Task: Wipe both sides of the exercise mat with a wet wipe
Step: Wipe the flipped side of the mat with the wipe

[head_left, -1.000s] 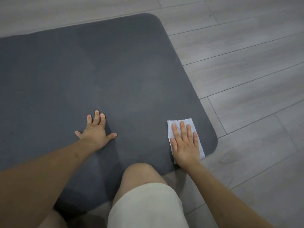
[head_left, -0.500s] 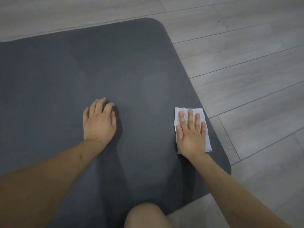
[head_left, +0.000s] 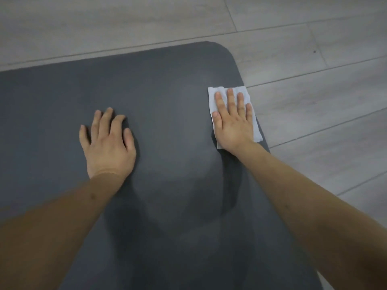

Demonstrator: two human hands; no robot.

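Note:
A dark grey exercise mat (head_left: 163,88) lies flat on the floor and fills most of the view, its rounded far right corner showing. A white wet wipe (head_left: 217,93) lies spread on the mat by its right edge. My right hand (head_left: 232,120) presses flat on the wipe with straight fingers. My left hand (head_left: 107,143) rests palm down on the bare mat to the left, fingers slightly bent. A darker damp streak shows on the mat below my right hand.
Grey wood-look floor planks (head_left: 314,101) surround the mat on the far side and on the right.
My right hand has slid the wipe away from me along the mat's right edge towards the far corner. My left hand has shifted forward too, and my knee has dropped out of view.

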